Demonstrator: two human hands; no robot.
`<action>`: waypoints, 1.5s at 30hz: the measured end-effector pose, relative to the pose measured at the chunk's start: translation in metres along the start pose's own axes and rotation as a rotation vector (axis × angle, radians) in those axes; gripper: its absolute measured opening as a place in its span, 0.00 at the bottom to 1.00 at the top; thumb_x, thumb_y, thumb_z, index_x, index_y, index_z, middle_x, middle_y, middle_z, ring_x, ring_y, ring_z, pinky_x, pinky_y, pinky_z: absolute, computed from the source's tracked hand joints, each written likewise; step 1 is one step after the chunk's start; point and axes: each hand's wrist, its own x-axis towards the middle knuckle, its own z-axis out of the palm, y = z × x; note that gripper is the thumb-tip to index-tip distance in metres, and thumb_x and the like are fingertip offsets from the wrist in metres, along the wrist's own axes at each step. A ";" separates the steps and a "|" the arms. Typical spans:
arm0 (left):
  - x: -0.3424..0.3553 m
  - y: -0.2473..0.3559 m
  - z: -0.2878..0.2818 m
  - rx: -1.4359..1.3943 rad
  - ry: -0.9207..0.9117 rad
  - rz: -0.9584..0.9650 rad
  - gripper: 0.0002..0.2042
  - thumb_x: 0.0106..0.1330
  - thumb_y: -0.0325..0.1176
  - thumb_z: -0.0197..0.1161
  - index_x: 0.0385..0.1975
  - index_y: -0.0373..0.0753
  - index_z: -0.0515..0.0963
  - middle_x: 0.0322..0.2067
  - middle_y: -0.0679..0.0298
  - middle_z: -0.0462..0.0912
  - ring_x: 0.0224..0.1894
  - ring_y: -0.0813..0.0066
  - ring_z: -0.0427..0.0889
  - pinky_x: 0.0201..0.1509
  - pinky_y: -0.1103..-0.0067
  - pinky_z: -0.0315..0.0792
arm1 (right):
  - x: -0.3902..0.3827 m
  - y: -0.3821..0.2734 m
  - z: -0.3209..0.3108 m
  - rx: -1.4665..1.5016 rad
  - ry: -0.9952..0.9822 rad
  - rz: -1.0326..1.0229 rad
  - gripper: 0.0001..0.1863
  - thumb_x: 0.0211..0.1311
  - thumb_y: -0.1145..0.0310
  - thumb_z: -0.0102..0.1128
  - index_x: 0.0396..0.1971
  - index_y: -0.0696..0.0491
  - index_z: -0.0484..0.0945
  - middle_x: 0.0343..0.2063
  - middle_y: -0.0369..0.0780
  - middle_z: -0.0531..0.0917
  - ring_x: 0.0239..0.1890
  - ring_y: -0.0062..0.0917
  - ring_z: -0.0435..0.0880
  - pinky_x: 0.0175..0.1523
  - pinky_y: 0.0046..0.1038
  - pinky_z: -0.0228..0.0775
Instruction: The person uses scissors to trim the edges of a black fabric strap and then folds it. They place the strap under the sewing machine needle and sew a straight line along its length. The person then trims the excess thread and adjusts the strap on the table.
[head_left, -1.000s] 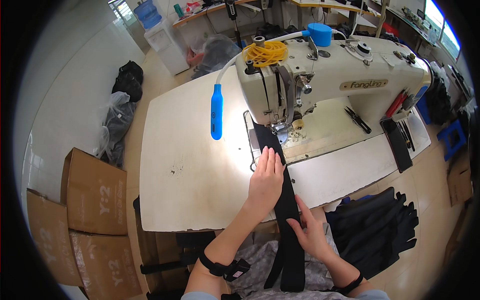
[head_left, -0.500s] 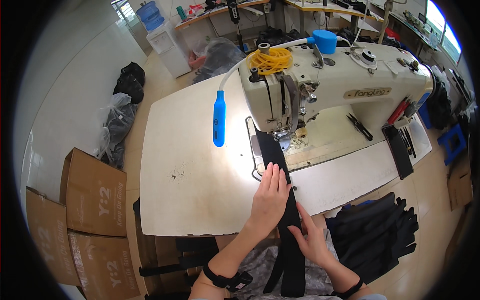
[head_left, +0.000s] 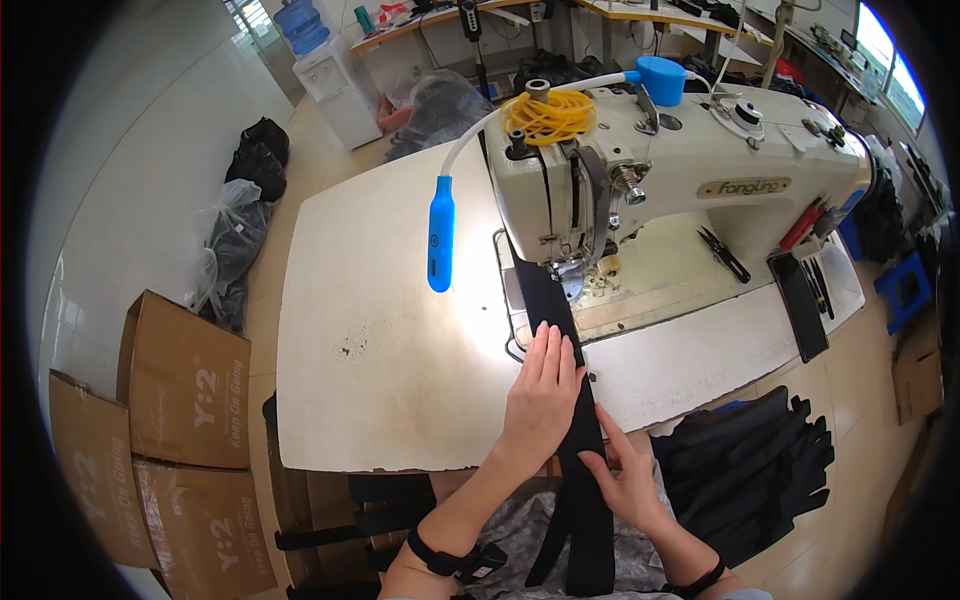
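Note:
A long black fabric strip (head_left: 586,440) runs from beneath the needle area of a cream sewing machine (head_left: 650,165) toward me, over the table's near edge and down onto my lap. My left hand (head_left: 541,395) lies flat on the strip just in front of the presser foot (head_left: 568,278), fingers stretched out and side by side. Farther back along the strip, at its right edge, is my right hand (head_left: 628,480). Its thumb rests over the strip and its index finger reaches along the edge, so that the edge sits between them; the other fingers are mostly hidden.
A blue lamp (head_left: 440,235) hangs over the white tabletop (head_left: 380,400). Small snips (head_left: 723,255) and a dark phone (head_left: 798,305) lie to the right. Black fabric pieces (head_left: 745,450) are piled beyond the near right edge. Cardboard boxes (head_left: 190,390) stand at left.
Both hands stay in nearly the same place on the strip. The view has shifted slightly, and the machine appears a little farther right.

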 end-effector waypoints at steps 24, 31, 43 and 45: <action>0.003 -0.001 -0.001 0.008 0.000 -0.025 0.19 0.62 0.33 0.64 0.48 0.25 0.75 0.53 0.47 0.77 0.62 0.55 0.71 0.61 0.72 0.70 | 0.004 -0.007 -0.004 -0.042 -0.043 0.073 0.35 0.60 0.71 0.65 0.66 0.55 0.61 0.13 0.36 0.62 0.15 0.18 0.59 0.23 0.21 0.57; 0.004 0.001 -0.004 0.000 -0.028 -0.024 0.19 0.62 0.32 0.64 0.48 0.25 0.75 0.52 0.45 0.76 0.61 0.54 0.71 0.63 0.71 0.69 | 0.004 -0.018 -0.007 -0.071 -0.019 0.127 0.36 0.55 0.75 0.68 0.64 0.57 0.64 0.19 0.34 0.61 0.22 0.17 0.58 0.28 0.18 0.58; 0.005 -0.002 -0.002 -0.045 -0.022 -0.020 0.20 0.61 0.32 0.64 0.48 0.24 0.74 0.52 0.44 0.76 0.61 0.52 0.71 0.62 0.70 0.70 | 0.009 -0.028 -0.013 -0.198 -0.060 0.119 0.33 0.57 0.73 0.67 0.63 0.56 0.67 0.12 0.37 0.67 0.15 0.18 0.65 0.25 0.21 0.63; 0.005 -0.003 -0.004 -0.054 -0.029 -0.027 0.20 0.61 0.31 0.64 0.48 0.23 0.74 0.52 0.44 0.76 0.61 0.51 0.71 0.62 0.69 0.70 | 0.020 -0.030 -0.029 -0.311 -0.123 0.011 0.29 0.59 0.73 0.65 0.61 0.56 0.69 0.12 0.38 0.70 0.15 0.18 0.71 0.25 0.21 0.66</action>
